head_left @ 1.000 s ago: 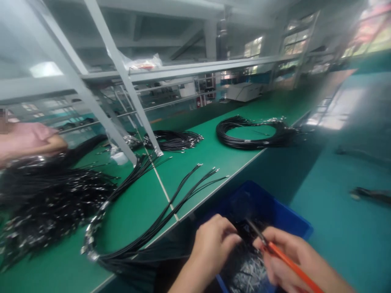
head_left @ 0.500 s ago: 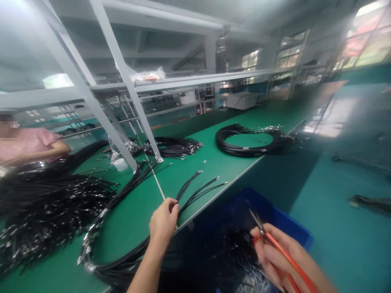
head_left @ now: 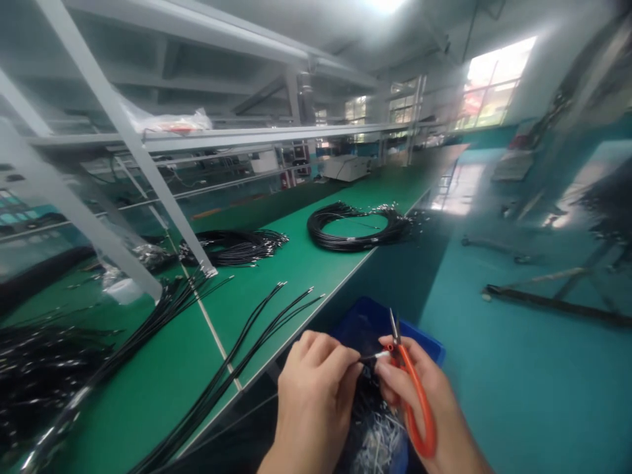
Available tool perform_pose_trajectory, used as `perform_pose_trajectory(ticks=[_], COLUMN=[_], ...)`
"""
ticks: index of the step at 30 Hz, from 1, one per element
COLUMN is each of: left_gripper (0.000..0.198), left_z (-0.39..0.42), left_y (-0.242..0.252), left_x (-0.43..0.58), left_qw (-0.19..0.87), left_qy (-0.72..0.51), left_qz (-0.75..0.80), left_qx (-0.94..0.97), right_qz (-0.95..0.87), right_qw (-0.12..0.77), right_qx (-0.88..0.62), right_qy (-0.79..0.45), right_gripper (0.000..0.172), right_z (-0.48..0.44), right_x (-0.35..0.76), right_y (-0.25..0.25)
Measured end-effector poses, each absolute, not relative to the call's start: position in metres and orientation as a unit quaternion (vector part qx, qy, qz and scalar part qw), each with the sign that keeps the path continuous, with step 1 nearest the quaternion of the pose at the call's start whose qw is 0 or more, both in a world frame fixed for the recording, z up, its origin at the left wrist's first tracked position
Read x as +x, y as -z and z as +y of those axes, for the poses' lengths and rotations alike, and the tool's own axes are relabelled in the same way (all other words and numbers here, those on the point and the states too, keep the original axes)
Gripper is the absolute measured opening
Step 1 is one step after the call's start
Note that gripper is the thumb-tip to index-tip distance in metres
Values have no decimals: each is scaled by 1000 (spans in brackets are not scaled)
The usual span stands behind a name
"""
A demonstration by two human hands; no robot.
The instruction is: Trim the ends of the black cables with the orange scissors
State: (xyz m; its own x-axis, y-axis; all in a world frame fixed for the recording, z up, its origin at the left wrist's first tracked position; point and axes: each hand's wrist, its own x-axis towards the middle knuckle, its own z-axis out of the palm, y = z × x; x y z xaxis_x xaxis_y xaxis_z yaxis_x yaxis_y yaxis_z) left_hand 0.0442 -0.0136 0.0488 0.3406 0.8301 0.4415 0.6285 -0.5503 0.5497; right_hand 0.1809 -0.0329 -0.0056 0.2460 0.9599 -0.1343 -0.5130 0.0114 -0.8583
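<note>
My left hand (head_left: 318, 388) pinches a black cable (head_left: 366, 359) close to its end, where a small white piece (head_left: 382, 354) shows. Orange-handled snips (head_left: 419, 408) rest in my right hand (head_left: 424, 388), their pointed metal blades facing up and away. The thumb and fingers of that hand also meet at the white piece. Both hands are over a blue bin (head_left: 363, 315) at the bench's front edge. Beside my left hand, several black cables (head_left: 257, 336) lie along the bench with metal-tipped ends. Most of the held cable is hidden behind my hand.
A coil of black cable (head_left: 320, 230) and another bundle (head_left: 232, 247) lie on the green bench (head_left: 276, 270). White rack posts (head_left: 162, 197) rise from it at left. More cables (head_left: 44, 368) are heaped there. Clear and white scraps (head_left: 380, 441) fill the bin. A wheeled stand (head_left: 553, 306) is on the floor at right.
My left hand has left the cables on the bench and moved right, now holding one cable end. My right hand has met it. The view has turned right, and the co-worker has left it.
</note>
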Motion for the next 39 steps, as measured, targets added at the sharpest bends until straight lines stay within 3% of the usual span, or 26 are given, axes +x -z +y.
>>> perform_pose_trajectory(ticks=[5,8,14,28,30,35,39], left_gripper=[11,13,14,16,14,18,16], left_z=[-19,-20,-22,-38,-37,-29,-30], left_y=[-24,-13,-6,5,8,13,6], left_x=[41,40,43,47,44,34,38], left_qw=[411,503,481,280,342,625,603], left_qy=[-363,-367,-388,-401,-400,-376,-401], left_qz=[458,441,461,513,506,426,437], left_qx=[700,646,637,705,683,535,534], right_qz=[-227,-219,-208,-248,-228,-140,-112], right_qw=[708,707,700,655,647,616,622], right_qx=[-396,-387,-396,-427,-406,-352,-328], right_qy=[-539,-550,-558,-572,-604,-691,-702], right_gripper=[37,37,36,27,23,18,16], right_z=[-40,-40,-35,-41,-40,-39,-43], right_x=[171,166,165,163,162,157,148], right_y=[-2,-3,-1,-3,-1,12,15])
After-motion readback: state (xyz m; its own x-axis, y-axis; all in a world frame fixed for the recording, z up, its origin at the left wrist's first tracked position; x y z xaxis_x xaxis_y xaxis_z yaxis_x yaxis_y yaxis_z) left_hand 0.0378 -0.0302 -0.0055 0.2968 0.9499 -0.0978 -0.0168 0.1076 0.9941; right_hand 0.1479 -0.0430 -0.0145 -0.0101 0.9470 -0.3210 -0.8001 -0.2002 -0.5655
